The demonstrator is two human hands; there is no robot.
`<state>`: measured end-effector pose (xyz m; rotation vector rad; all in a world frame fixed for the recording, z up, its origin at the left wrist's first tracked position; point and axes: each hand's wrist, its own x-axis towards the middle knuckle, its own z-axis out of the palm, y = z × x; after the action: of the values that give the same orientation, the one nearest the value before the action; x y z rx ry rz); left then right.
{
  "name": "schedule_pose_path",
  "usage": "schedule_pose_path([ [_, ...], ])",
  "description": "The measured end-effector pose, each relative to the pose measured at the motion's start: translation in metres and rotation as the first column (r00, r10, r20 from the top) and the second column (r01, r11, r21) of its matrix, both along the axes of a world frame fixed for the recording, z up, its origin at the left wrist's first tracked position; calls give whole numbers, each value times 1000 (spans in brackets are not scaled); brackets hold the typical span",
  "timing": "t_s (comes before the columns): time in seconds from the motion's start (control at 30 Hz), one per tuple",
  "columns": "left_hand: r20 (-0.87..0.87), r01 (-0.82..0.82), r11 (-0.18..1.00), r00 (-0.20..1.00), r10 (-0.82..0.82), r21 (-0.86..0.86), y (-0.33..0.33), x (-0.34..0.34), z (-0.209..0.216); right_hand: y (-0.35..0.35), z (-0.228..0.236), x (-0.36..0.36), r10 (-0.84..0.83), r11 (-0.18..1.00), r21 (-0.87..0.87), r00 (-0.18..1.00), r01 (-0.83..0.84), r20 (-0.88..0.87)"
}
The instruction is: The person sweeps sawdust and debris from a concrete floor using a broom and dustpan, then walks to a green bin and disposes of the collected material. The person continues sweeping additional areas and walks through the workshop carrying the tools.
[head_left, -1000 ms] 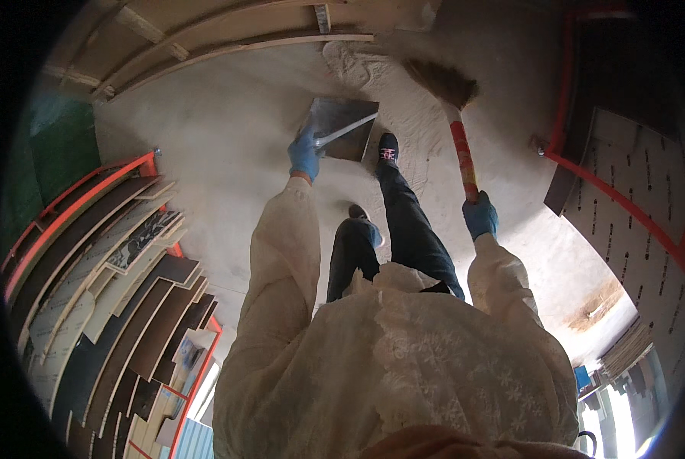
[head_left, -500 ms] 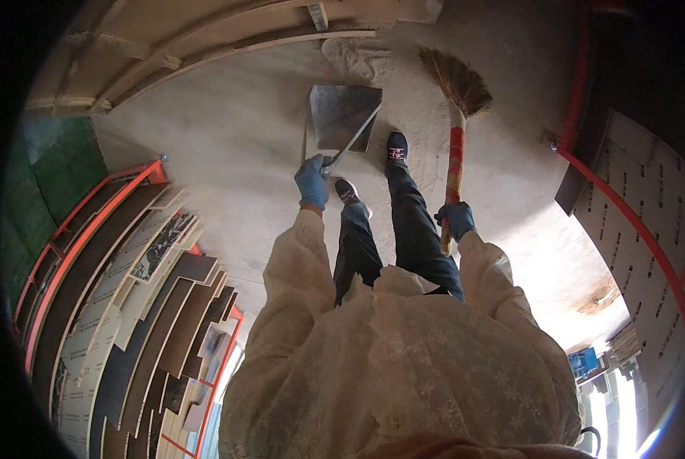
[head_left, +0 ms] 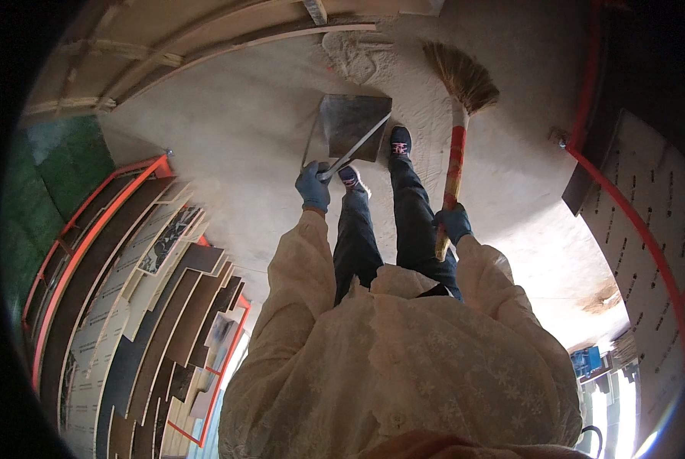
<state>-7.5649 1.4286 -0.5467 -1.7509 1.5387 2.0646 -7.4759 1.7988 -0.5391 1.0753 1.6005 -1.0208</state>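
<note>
My left hand (head_left: 313, 188), in a blue glove, is closed round the handle of a grey metal dustpan (head_left: 352, 126). The pan hangs ahead of my feet, its flat plate turned toward me. In my gloved right hand (head_left: 455, 222) I grip the lower end of a broom (head_left: 456, 157) with a red and yellow wrapped handle. The broom's straw head (head_left: 463, 76) points forward and fans out over the dusty floor. My fingers on both handles are partly hidden by the gloves' dark tone.
A pile of pale dust (head_left: 358, 57) lies ahead, near a wooden frame (head_left: 228, 53). At left, an orange rack (head_left: 90, 237) holds several stacked boards (head_left: 159, 306). Printed panels (head_left: 641, 214) lean behind an orange rail (head_left: 633, 222) at right. Concrete floor (head_left: 228, 138) stretches between.
The dustpan has shifted slightly right and nearer to my feet. My left foot has stepped forward. Broom and right hand have barely moved.
</note>
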Motion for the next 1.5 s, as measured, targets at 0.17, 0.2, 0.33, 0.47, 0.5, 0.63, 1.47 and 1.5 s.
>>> schedule_pose_path([
  [0.17,-30,191,982,981,-191,-11,-10,-19,-17,5,-1,11,71,997,26,997,-70,-34],
  [0.2,-25,264,963,964,-265,-47,-14,-31,-18,8,-3,12,28,999,-25,1000,-28,-2],
  [0.33,-28,201,980,979,-200,16,-12,-84,-16,15,-1,12,-116,993,-40,992,114,-48],
  [0.47,-74,140,989,988,-136,51,10,-123,-4,11,19,0,-63,996,64,998,63,-12],
  [0.5,-99,211,977,973,-209,8,15,-131,-2,8,26,-3,-3,995,101,999,6,-35],
  [0.63,-77,289,955,956,-284,71,23,-171,5,4,51,-21,55,992,117,998,-52,-16],
  [1.47,-201,299,894,949,-242,334,92,-243,-22,-3,46,-3,91,988,127,996,-87,-24],
  [1.5,-198,286,894,953,-228,345,93,-243,-23,-3,47,-3,81,991,111,996,-78,-22],
])
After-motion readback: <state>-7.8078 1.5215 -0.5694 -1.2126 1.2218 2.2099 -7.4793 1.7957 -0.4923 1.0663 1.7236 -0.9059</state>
